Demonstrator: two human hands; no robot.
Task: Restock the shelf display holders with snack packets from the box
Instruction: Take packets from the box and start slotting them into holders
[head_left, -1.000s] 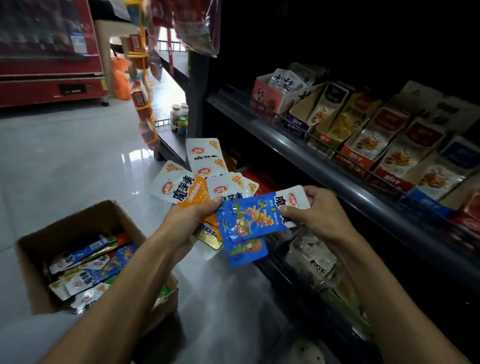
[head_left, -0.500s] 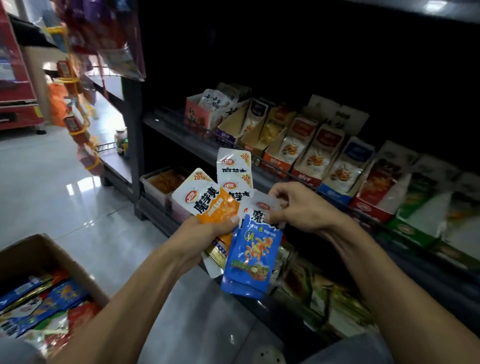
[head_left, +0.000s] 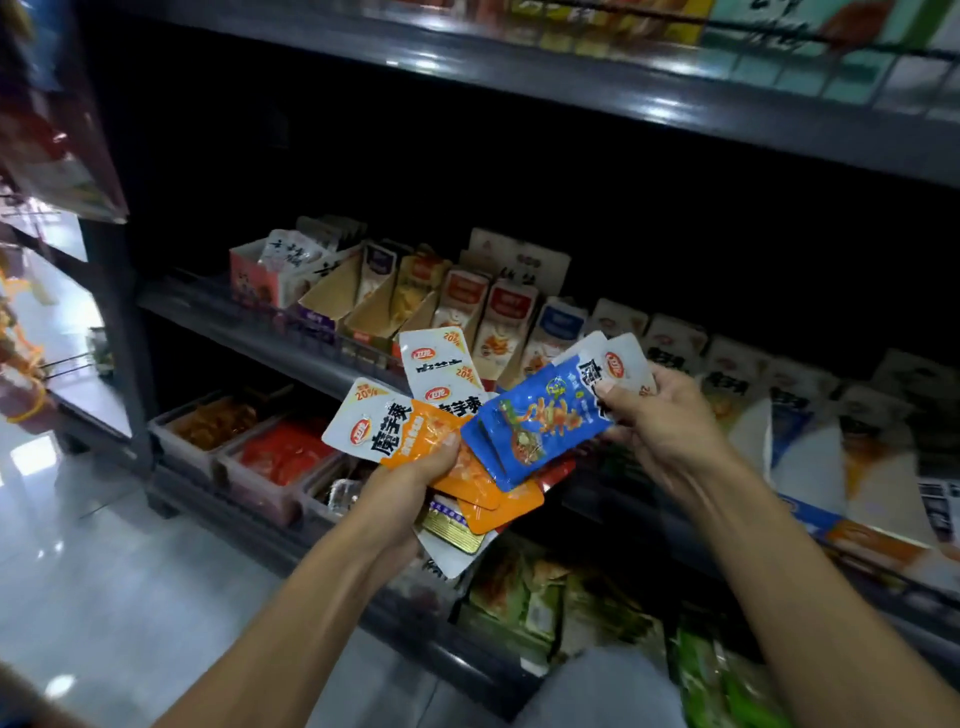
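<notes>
Both hands are closed on packets: orange packets (head_left: 415, 441) are gripped by the left hand (head_left: 410, 478), blue packets (head_left: 540, 421) are pinched by the right hand (head_left: 660, 421).

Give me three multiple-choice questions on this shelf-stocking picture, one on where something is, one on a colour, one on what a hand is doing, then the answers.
1. Where are the clear tubs of red and orange snacks?
A. On the top shelf
B. On the shelf below the display holders, at left
C. On the floor

2. What colour are the packets in the right hand?
A. Blue
B. Green
C. Black

3. What is the left hand doing?
A. Hanging idle
B. Pressing the shelf
C. Gripping a fan of packets

Answers:
1 B: the tubs sit under the display holders.
2 A: the right hand pinches blue packets.
3 C: the left hand grips orange-and-white packets.
</notes>
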